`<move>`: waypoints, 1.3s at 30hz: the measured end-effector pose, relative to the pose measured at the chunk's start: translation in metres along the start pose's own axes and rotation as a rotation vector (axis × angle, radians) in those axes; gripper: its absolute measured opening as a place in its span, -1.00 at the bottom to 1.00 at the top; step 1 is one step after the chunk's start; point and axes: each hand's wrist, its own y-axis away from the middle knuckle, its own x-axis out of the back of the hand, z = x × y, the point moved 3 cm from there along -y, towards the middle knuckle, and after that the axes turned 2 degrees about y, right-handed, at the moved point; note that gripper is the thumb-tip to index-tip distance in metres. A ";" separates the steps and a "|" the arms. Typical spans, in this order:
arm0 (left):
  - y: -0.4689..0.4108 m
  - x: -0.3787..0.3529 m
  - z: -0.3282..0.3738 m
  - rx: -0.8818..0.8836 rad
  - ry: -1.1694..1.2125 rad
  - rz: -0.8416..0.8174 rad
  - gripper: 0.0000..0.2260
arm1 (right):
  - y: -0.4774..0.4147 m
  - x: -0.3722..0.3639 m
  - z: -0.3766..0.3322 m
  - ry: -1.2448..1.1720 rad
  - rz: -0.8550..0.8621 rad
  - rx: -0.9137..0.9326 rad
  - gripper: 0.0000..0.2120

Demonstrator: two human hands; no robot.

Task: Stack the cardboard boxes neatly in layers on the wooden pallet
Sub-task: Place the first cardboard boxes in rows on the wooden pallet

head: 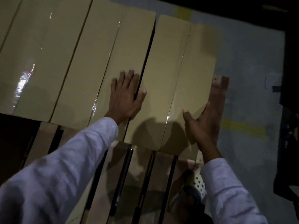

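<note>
Three long tan cardboard boxes, sealed with shiny tape, lie side by side on the wooden pallet (100, 183). The rightmost box (174, 75) sits a little apart from the middle box (106, 62), with a dark gap between them. My left hand (126, 96) lies flat with spread fingers on the middle box, its thumb reaching across the gap onto the rightmost box. My right hand (200, 123) presses flat against the right side of the rightmost box, thumb on top. A third box (38, 59) fills the left.
Pallet slats with dark gaps run toward me under my arms. My sandalled foot (192, 188) stands at the pallet's near right edge. Grey floor (252, 65) with a yellow line (242, 126) lies to the right. Dark objects stand at the far right.
</note>
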 end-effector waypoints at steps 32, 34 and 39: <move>-0.062 -0.018 -0.002 -0.085 -0.121 -0.002 -0.32 | -0.130 0.015 -0.025 0.016 0.266 0.106 -0.07; -0.063 -0.017 -0.002 -0.089 -0.130 -0.012 -0.32 | -0.101 0.019 -0.022 0.066 0.277 0.155 0.00; -0.033 -0.010 -0.004 -0.108 -0.076 -0.127 -0.26 | 0.031 0.011 0.013 -0.254 0.073 0.111 -0.17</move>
